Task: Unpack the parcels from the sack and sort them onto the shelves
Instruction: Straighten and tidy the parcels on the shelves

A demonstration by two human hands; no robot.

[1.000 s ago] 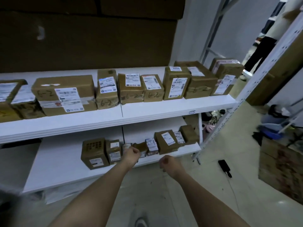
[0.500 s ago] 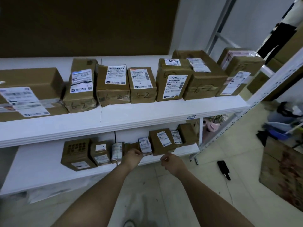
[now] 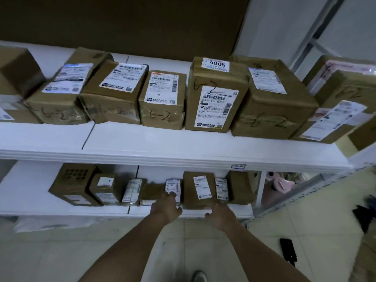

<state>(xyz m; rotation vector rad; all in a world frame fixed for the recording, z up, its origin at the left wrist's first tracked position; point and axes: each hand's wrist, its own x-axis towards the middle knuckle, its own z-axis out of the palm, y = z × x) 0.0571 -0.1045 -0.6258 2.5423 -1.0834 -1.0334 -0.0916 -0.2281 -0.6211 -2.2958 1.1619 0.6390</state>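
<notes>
Two hands work at the lower shelf in the head view, low centre of the frame. The left hand has fingers against a small labelled parcel, seemingly squaring it into the row; whether it actually pinches it I cannot tell. The right hand rests at the front of a larger brown parcel, grip unclear. No sack is visible. This looks like placing; next, let go and fetch another.
</notes>
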